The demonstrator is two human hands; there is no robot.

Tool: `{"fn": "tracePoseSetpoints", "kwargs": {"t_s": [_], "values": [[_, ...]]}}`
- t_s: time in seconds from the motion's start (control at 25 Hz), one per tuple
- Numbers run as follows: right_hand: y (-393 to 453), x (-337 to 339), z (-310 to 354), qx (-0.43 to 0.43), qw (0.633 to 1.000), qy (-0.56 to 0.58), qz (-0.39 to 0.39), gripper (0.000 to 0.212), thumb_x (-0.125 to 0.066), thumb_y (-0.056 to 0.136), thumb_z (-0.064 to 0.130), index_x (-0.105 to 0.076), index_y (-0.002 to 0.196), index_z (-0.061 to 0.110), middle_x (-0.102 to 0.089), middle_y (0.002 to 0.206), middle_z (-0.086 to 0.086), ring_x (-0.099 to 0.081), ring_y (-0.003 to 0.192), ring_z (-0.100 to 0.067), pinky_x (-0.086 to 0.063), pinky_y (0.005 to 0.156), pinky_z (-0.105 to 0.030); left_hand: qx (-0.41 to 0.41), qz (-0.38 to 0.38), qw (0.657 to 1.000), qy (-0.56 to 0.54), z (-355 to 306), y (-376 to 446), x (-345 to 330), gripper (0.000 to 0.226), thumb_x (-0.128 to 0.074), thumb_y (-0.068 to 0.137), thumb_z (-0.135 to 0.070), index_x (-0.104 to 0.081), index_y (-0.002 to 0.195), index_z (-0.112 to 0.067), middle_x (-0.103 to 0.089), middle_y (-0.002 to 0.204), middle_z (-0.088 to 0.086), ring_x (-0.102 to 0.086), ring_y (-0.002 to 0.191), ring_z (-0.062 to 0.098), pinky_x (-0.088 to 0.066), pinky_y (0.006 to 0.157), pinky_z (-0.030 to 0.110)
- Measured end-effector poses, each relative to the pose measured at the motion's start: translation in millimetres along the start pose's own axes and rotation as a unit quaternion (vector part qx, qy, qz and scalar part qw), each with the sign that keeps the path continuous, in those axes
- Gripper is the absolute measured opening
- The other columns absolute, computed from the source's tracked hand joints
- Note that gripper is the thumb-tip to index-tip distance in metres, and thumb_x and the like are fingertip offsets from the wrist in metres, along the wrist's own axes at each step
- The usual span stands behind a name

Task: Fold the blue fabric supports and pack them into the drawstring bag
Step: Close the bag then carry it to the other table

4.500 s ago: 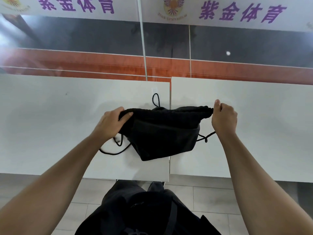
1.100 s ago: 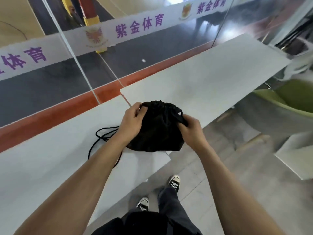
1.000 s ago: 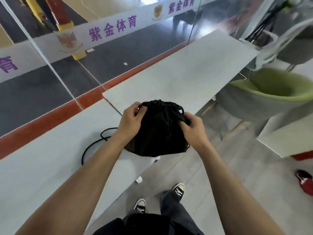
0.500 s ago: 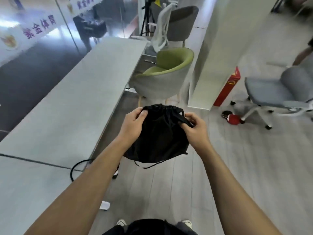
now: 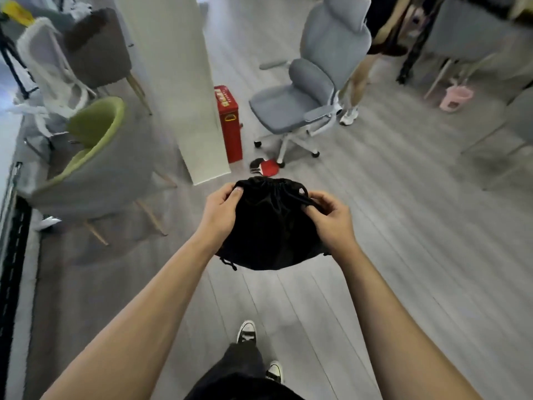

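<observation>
Black drawstring bag [image 5: 271, 229] hangs mid-frame above the floor [image 5: 403, 255], cinched mouth toward frame top, long axis approx. vertical. It sits btwn both hands: left hand [image 5: 220, 210] grips the upper-left rim, right hand [image 5: 328, 217] pinches the cord at upper right.

Grey plank floor [image 5: 403, 255], office chair [image 5: 305, 93]

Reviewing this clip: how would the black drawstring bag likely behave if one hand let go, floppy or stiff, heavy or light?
The drawstring bag looks soft: its cloth puckers at the cinched top and its bottom bulges round, so it would probably sag and swing from whichever hand keeps hold. The left hand and right hand only pinch its top corners, suggesting it is fairly light.
</observation>
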State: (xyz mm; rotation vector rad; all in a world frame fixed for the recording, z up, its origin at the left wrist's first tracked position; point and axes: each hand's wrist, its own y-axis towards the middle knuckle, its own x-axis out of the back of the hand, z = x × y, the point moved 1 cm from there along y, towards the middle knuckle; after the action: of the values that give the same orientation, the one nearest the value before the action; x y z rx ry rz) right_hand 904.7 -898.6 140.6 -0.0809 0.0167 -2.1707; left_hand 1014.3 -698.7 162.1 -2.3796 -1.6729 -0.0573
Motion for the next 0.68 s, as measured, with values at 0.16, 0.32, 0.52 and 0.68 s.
{"fn": "tracePoseSetpoints", "kwargs": {"t_s": [0.16,0.32,0.52,0.68], "values": [[40.3,93.6,-11.2,-0.01,0.995,0.001,-0.104,0.026,-0.073,0.086,-0.001,-0.074,0.092,0.024,-0.077,0.089,0.01,-0.071,0.086,-0.001,-0.052,0.08,-0.014,-0.016,0.094,0.995,0.02,-16.6,55.4,-112.0,0.025,-0.05,0.1,-0.027,-0.072,0.098,-0.016,-0.075,0.103,0.006,-0.068,0.101,0.02,-0.05,0.101,0.048],[87.5,182.9,-13.8,-0.023,0.979,-0.005,-0.204,0.023,-0.074,0.086,-0.001,-0.072,0.093,0.02,-0.075,0.09,0.009,-0.069,0.082,0.003,-0.05,0.081,-0.013,-0.02,0.188,0.982,0.007,-46.4,110.5,-228.7,0.026,-0.047,0.104,-0.019,-0.07,0.094,-0.015,-0.072,0.098,0.002,-0.064,0.096,0.015,-0.051,0.094,0.036],[146.9,281.9,-0.2,-0.032,0.948,-0.011,-0.315,0.026,-0.071,0.086,-0.004,-0.073,0.09,0.022,-0.076,0.093,0.003,-0.07,0.086,-0.003,-0.051,0.083,-0.015,-0.103,0.278,0.953,0.06,-82.2,178.5,-359.4,0.028,-0.048,0.104,-0.024,-0.071,0.106,-0.008,-0.074,0.102,0.009,-0.067,0.095,0.015,-0.052,0.09,0.039],[192.3,350.8,9.1,-0.024,0.922,-0.008,-0.387,0.028,-0.07,0.086,-0.006,-0.071,0.092,0.022,-0.074,0.09,0.009,-0.069,0.083,0.003,-0.049,0.083,-0.014,-0.13,0.329,0.935,0.027,-116.6,209.8,-446.6,0.021,-0.052,0.103,-0.017,-0.072,0.109,-0.013,-0.076,0.098,-0.001,-0.07,0.092,0.009,-0.053,0.087,0.028]]}}
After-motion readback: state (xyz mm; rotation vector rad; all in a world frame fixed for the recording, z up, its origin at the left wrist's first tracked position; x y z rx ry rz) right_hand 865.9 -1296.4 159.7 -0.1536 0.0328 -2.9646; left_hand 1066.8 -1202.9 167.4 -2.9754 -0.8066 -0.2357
